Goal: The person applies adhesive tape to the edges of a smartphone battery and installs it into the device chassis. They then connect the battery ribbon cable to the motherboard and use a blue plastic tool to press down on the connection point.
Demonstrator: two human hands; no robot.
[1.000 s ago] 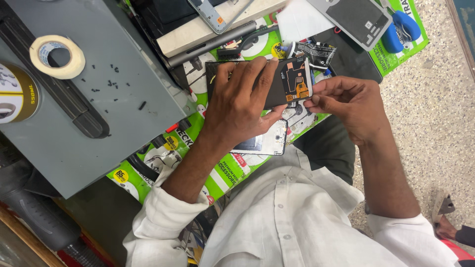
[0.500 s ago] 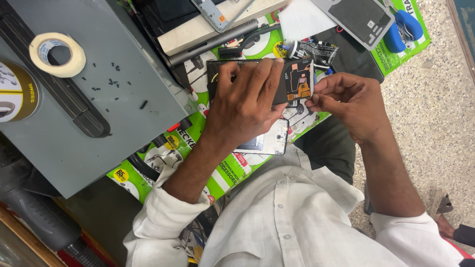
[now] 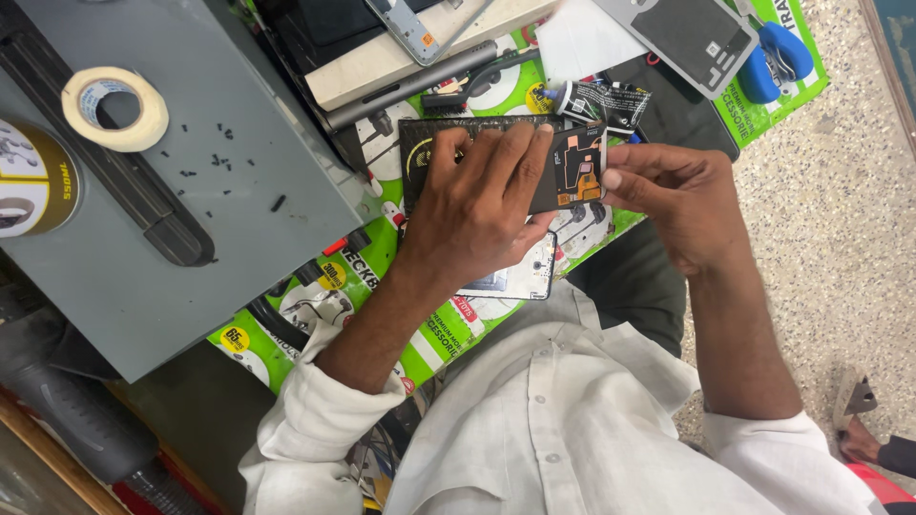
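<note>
An opened phone (image 3: 572,167) with its dark inside and orange parts showing is held between both hands above the table (image 3: 315,286), which is covered by a green printed mat. The left hand (image 3: 477,205) is laid flat over the phone's middle, its fingers (image 3: 506,157) spread across the dark surface and its thumb tucked under the near edge, so the grip is clenched on the phone. The right hand (image 3: 673,195) is pressed against the phone's end, where the orange parts lie; its fingertips (image 3: 615,179) are closed on that edge, so this grip also grasps the phone. Just beneath the left hand, a white phone back (image 3: 520,277) is seen lying on the mat, partly hidden by the wrist. Beyond the fingers of the left hand, a crumpled black and white tube (image 3: 601,100) is seen near the phone's far edge. Farther out from the right hand, a grey back cover (image 3: 692,38) and a blue tool (image 3: 778,57) are lying well apart from the phone. To the outer side of the left hand, a grey lid (image 3: 191,277) is set, on which a roll of pale tape (image 3: 114,108) and scattered small black screws (image 3: 210,157) are seen. A yellow and white tape roll (image 3: 33,181) is seen at the far edge, beside the pale one.
</note>
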